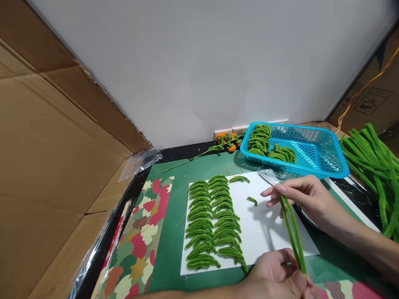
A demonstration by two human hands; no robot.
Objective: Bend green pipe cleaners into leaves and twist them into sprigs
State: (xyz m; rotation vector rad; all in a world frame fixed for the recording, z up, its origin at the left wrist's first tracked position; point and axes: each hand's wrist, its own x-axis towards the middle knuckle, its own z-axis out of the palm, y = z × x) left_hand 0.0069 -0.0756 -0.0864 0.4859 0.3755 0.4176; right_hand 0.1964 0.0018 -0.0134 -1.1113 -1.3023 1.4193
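Two long green pipe cleaners [292,228] stretch between my hands, side by side. My right hand [307,197] pinches their upper ends between thumb and fingers, above the white sheet. Lower down, my left hand [277,276] grips their bottom ends near the front edge of the view. On the white sheet [258,232] lie two columns of curved green leaf shapes [199,224] made from pipe cleaner. A single leaf shape [239,179] starts a third column at the top. Below it rests a short green piece [252,201].
A blue perforated basket [314,166] holds more leaf shapes. Long green pipe cleaners [374,166] are heaped at the right. A stem with orange blossoms [232,143] lies behind the sheet. Cardboard [62,145] walls the left side. Patterned paper [140,241] covers the table's left part.
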